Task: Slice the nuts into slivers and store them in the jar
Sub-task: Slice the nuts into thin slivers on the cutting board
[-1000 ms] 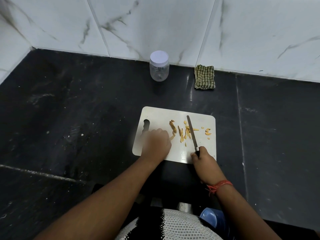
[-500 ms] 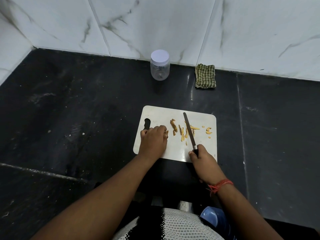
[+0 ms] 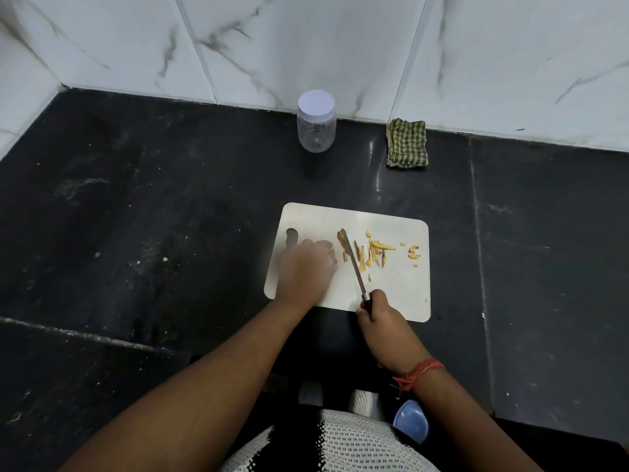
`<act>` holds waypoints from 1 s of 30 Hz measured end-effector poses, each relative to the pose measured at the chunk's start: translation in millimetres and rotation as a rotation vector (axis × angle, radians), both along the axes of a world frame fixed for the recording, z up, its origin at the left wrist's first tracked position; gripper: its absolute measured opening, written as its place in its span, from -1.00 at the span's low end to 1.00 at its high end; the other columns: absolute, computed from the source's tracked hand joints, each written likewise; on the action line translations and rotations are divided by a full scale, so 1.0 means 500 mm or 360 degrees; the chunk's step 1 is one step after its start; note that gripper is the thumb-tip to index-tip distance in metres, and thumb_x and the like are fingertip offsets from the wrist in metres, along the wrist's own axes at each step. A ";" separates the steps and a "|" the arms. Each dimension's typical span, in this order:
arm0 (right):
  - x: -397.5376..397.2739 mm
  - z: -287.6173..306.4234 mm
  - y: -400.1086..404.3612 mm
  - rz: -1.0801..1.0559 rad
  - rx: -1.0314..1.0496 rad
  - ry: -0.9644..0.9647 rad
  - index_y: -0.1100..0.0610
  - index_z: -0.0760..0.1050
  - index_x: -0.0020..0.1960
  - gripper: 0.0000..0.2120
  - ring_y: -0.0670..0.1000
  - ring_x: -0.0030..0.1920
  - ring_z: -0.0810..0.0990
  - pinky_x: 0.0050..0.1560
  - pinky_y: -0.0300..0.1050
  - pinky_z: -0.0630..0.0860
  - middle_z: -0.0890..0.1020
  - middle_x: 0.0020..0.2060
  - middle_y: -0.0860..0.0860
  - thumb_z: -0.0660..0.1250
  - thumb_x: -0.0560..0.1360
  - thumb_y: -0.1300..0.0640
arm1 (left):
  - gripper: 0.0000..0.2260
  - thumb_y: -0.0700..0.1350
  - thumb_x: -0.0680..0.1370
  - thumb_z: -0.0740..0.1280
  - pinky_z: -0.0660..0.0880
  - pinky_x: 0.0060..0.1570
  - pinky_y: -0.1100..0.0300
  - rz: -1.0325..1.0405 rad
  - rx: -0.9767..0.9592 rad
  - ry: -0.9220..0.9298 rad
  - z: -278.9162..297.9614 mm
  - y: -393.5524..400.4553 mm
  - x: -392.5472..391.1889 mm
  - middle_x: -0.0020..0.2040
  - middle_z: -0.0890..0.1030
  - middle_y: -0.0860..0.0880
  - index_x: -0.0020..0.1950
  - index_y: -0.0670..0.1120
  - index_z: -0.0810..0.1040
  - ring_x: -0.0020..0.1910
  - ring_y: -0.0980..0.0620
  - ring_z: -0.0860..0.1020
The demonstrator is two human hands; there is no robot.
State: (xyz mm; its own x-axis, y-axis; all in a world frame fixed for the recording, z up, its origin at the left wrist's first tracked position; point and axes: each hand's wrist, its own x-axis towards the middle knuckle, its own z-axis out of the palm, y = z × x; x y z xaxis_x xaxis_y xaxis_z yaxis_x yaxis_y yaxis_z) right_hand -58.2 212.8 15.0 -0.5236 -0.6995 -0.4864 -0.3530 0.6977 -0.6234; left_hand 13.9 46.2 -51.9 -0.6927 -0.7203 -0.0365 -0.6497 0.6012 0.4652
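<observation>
Nearest in, the right hand [image 3: 381, 315] is curled tight round the dark handle of the knife [image 3: 354, 264], blade angled up and left across the white cutting board [image 3: 401, 294]. The left hand [image 3: 304, 267] is motion-blurred, resting on the board just left of the blade; I can't tell how far its fingers are bent. The nut slivers [image 3: 372, 253] lie scattered right of the blade. Far back by the wall stands the clear jar [image 3: 316, 122], lid on, with a checked cloth [image 3: 406, 144] beside it. No readable writing anywhere.
</observation>
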 end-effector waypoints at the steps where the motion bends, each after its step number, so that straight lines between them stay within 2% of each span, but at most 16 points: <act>1: 0.004 -0.001 -0.002 0.0021 0.0000 0.0018 0.14 0.28 0.04 -0.88 0.07 -0.27 0.55 -0.37 -0.09 0.35 0.56 -0.23 0.09 0.14 0.64 0.09 | -0.68 0.08 0.56 0.37 0.26 0.22 -0.01 0.0018 0.0021 0.0017 -0.001 -0.001 0.001 0.18 0.55 0.07 0.30 0.10 0.52 0.19 -0.01 0.48; 3: 0.009 -0.003 -0.003 0.0061 -0.0002 0.0053 0.15 0.28 0.03 -0.88 0.06 -0.27 0.53 -0.36 -0.11 0.31 0.56 -0.22 0.08 0.15 0.64 0.10 | -0.69 0.07 0.56 0.37 0.28 0.22 -0.02 -0.0021 -0.0004 0.0062 -0.005 -0.001 0.010 0.17 0.55 0.05 0.29 0.05 0.53 0.17 -0.02 0.48; 6: 0.016 -0.010 -0.002 0.0107 0.0004 0.0085 0.12 0.25 0.00 -0.89 -0.02 -0.32 0.46 -0.35 -0.11 0.28 0.51 -0.26 0.01 0.15 0.64 0.11 | -0.69 0.06 0.57 0.34 0.33 0.19 -0.04 -0.0246 -0.0214 0.0057 -0.015 -0.001 0.035 0.15 0.52 0.02 0.29 0.02 0.56 0.11 -0.06 0.48; 12: 0.030 -0.024 -0.005 0.0127 0.0032 0.0092 0.13 0.25 0.01 -0.90 0.06 -0.26 0.46 -0.26 -0.08 0.30 0.49 -0.25 0.01 0.14 0.64 0.12 | -0.62 0.07 0.60 0.23 0.36 0.16 -0.06 -0.0510 -0.0509 0.0005 -0.029 -0.003 0.064 0.31 0.47 0.01 0.37 -0.03 0.50 0.11 -0.07 0.45; 19: 0.034 -0.028 -0.010 0.0137 -0.0003 0.0149 0.12 0.22 -0.01 -0.90 0.05 -0.31 0.43 -0.30 -0.08 0.25 0.48 -0.27 0.02 0.14 0.63 0.15 | -0.60 0.09 0.61 0.18 0.36 0.15 -0.05 -0.0567 -0.0572 -0.0071 -0.029 -0.009 0.065 0.34 0.46 0.01 0.41 -0.03 0.48 0.13 -0.07 0.46; 25: 0.024 -0.032 -0.005 0.0112 0.0005 0.0152 0.12 0.23 0.01 -0.92 0.08 -0.30 0.45 -0.28 -0.06 0.31 0.49 -0.27 0.03 0.15 0.62 0.17 | -0.53 0.09 0.61 0.17 0.35 0.16 -0.01 -0.0593 -0.0599 -0.0090 -0.033 -0.011 0.064 0.48 0.40 0.05 0.50 -0.05 0.41 0.09 -0.02 0.42; 30: 0.016 -0.028 -0.005 0.0132 0.0013 0.0152 0.11 0.24 0.01 -0.93 -0.03 -0.34 0.41 -0.29 -0.11 0.27 0.47 -0.27 -0.01 0.14 0.63 0.18 | -0.53 0.09 0.63 0.14 0.34 0.17 -0.01 -0.0669 -0.0600 -0.0144 -0.032 -0.020 0.063 0.50 0.40 0.06 0.51 -0.03 0.41 0.10 -0.01 0.42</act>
State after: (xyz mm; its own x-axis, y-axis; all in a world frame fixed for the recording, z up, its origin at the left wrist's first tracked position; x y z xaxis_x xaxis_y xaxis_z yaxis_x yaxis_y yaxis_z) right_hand -50.2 210.5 0.8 -0.5083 -0.7386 -0.4428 -0.4674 0.6685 -0.5785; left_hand 45.6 36.0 -67.9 -0.9286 -0.3581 0.0971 -0.3461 0.9303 0.1218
